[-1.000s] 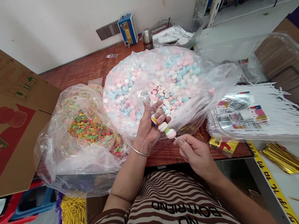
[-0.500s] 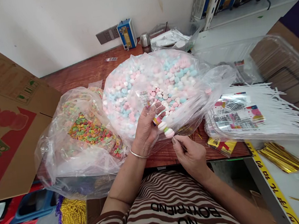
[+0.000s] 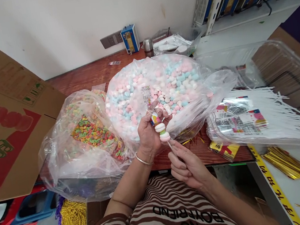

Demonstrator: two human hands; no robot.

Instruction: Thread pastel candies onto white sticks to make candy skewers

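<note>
My left hand (image 3: 147, 133) is closed around a small clear printed bag (image 3: 155, 119), its fingers curled near the top of a marshmallow skewer (image 3: 164, 136). White and pink marshmallows with a green ring between them show below the bag's coloured print. A grey-printed patch stands just above the fingertips. My right hand (image 3: 187, 164) pinches the skewer's thin white stick (image 3: 170, 145) from below. Behind both hands lies a large plastic bag of pink, white and blue marshmallows (image 3: 133, 89). To the left, another bag holds colourful cereal rings (image 3: 94, 134).
A clear tray (image 3: 294, 136) of white sticks and printed bags stands at the right. Near it lie a gold packet (image 3: 225, 149) and gold twist ties (image 3: 286, 162). A cardboard box (image 3: 6, 109) rises at the left. A blue device (image 3: 130, 39) and metal flask (image 3: 148, 47) stand behind.
The skewer has turned more upright, with more of the bag's coloured print in view. My right hand has turned, its fingers now showing along the stick. The whole view has shifted slightly.
</note>
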